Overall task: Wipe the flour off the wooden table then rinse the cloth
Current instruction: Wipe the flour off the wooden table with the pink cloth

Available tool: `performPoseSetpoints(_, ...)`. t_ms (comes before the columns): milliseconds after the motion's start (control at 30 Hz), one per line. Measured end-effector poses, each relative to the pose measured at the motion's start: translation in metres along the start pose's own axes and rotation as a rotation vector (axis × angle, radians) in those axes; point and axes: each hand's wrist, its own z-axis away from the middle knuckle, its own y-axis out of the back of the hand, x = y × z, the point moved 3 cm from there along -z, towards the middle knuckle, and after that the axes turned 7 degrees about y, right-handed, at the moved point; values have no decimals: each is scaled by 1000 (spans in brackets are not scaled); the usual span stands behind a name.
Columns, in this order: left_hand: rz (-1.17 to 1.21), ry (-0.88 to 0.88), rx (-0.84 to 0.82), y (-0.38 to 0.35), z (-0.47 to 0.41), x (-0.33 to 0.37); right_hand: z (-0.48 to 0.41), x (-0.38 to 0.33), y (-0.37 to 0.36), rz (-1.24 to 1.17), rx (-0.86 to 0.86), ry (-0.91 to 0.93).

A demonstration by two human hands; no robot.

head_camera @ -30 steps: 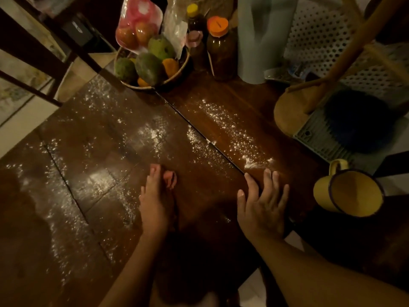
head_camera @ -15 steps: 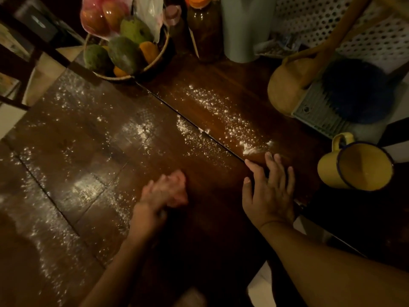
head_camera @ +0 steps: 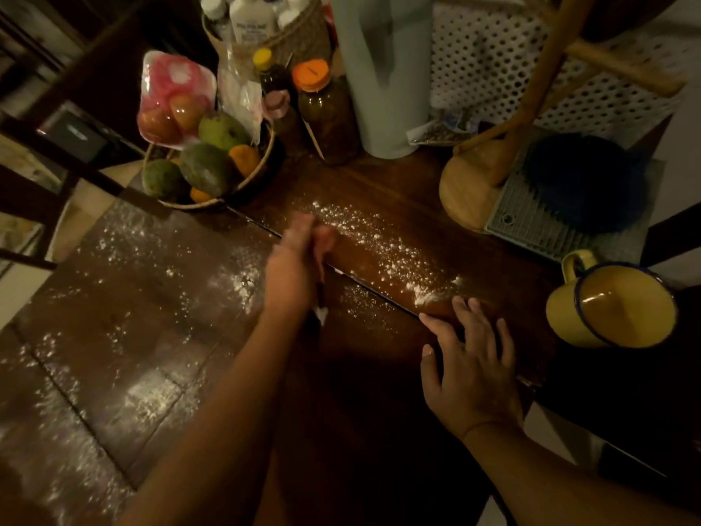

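Observation:
The dark wooden table [head_camera: 383, 377] carries scattered white flour: a streak [head_camera: 383, 244] across the far plank, ending in a small heap [head_camera: 428, 296], and wider patches [head_camera: 151, 396] on the left. My left hand [head_camera: 299, 256], blurred, is over the near end of the streak. It grips a dark cloth [head_camera: 321, 298], mostly hidden, with a white tip showing below the wrist. My right hand [head_camera: 466, 358] rests flat on the table with fingers spread, just short of the heap.
A fruit basket [head_camera: 261, 168] stands at the back left, with jars [head_camera: 326, 108] and a pale green cylinder [head_camera: 383, 70] behind the streak. At right are a wooden stand base [head_camera: 466, 191], a grey rack [head_camera: 531, 229] and a yellow mug [head_camera: 614, 305]. The table's edge runs beside my right wrist.
My left hand has swept forward from the table's middle up to the far flour streak. My right hand stays flat in about the same spot.

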Motion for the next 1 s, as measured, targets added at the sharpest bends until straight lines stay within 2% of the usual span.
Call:
performPoseSetpoints(67,-136,161,153,8,-40,-9,0,0,0,-3,2,2)
performPoseSetpoints(133,-214,292,169,6,-73,-6,0,1,0,-2,24,8)
performPoseSetpoints(200,-194,303,142,-9,-87,5,0,1,-1,-6,33,9)
performPoseSetpoints(267,-110,117,69,-25,-72,28,0,0,0,1,27,12)
performPoseSetpoints(367,-66,-353,-244,-38,-28,53,0,0,0,-7,11,6)
performPoseSetpoints(400,-61,-458,-320,-33,-20,48,0,0,0,-7,8,8)
performPoseSetpoints(433,-61,-488,-358,-26,-21,38,0,0,-1,-8,8,7)
performPoseSetpoints(467,-49,-427,-347,-22,-30,24,-1,0,-1,-11,8,5)
performPoseSetpoints(500,-4,-289,-277,-16,-41,13,0,1,-2,-14,6,3)
performPoseSetpoints(567,37,100,-26,-10,-61,2,1,0,-2,-23,5,-2)
performPoseSetpoints(600,-2,196,72,-15,-62,11,1,0,-1,-27,7,-9)
performPoseSetpoints(633,-42,185,104,-24,-59,27,1,0,-1,-27,4,-14)
performPoseSetpoints(700,-13,-70,-2,-46,-38,67,0,0,-1,-13,-10,-17)
performPoseSetpoints(800,37,-587,-377,-64,11,93,0,1,0,4,-19,-12)
performPoseSetpoints(867,31,-686,-580,-56,13,72,0,1,0,2,-18,-11)
performPoseSetpoints(933,78,-581,-601,-36,-2,43,-1,1,0,-15,-10,-13)
performPoseSetpoints(1000,178,-273,-383,-13,-21,12,-1,1,-1,-26,-4,-16)
